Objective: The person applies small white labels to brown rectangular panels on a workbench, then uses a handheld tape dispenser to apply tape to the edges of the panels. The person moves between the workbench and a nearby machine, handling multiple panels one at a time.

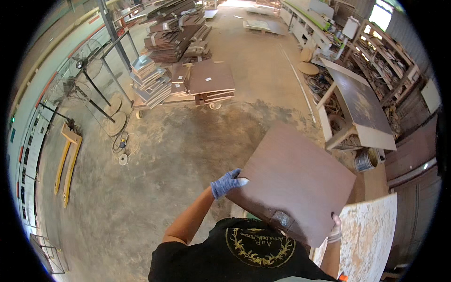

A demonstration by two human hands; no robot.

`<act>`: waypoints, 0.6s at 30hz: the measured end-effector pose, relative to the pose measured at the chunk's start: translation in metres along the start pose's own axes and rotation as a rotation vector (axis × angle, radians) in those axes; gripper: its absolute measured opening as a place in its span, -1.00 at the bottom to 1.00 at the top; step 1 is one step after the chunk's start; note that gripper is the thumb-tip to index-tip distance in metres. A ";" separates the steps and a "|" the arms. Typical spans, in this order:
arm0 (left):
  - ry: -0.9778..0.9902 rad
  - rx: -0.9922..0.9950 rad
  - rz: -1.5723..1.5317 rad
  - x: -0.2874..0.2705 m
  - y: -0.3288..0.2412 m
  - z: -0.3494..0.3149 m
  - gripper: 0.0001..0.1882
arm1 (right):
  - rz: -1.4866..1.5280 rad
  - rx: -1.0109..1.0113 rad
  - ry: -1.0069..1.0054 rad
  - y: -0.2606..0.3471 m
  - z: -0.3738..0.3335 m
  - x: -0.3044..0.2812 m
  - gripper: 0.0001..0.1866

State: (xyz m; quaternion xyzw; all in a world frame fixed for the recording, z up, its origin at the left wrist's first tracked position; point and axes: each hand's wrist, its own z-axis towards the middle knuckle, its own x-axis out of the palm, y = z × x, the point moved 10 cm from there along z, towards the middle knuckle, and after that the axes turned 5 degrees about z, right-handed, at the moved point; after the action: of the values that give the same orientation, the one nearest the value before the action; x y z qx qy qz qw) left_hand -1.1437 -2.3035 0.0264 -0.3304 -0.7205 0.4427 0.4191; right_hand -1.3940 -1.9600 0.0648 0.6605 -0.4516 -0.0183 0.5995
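A large, flat brown board (293, 183) is held out in front of my body, tilted. My left hand (229, 183), in a blue-grey glove, is closed on its left edge with the thumb over the top face. At the near right edge, my right hand (335, 229) grips the board; a pale glove or band shows at the wrist. Some of its fingers are hidden behind the board. Near the board's lower edge there is a small shiny square patch (282, 219).
Brown boards (211, 77) are stacked on a low wheeled base ahead. To the right stand a dark-topped work table (359, 101), a bucket (366, 160) and a worn pale surface (369, 230). A yellow pallet jack (69, 162) and standing fans (89, 66) are on the left.
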 end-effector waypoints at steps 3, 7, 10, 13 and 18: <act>-0.182 -0.116 -0.194 -0.079 0.000 0.043 -0.31 | 0.206 0.130 0.096 -0.009 0.108 0.066 -0.27; -0.482 -0.096 -0.657 -0.203 0.017 0.115 -0.16 | 0.139 0.256 0.083 -0.012 0.253 0.121 -0.26; -0.514 0.077 -0.961 -0.260 0.002 0.142 -0.06 | 0.040 0.318 0.103 -0.035 0.360 0.148 -0.32; -0.802 0.148 -1.003 -0.332 0.056 0.106 -0.17 | -0.059 0.384 0.203 -0.054 0.460 0.232 -0.43; -1.413 -0.261 -0.938 -0.344 0.233 -0.012 -0.28 | -0.105 0.574 0.125 -0.145 0.628 0.270 -0.49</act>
State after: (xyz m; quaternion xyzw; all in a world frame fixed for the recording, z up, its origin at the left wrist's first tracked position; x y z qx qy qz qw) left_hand -0.9607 -2.4997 -0.2908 0.3094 -0.9199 0.2390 -0.0296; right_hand -1.5063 -2.6318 -0.0888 0.8253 -0.3658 0.1200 0.4132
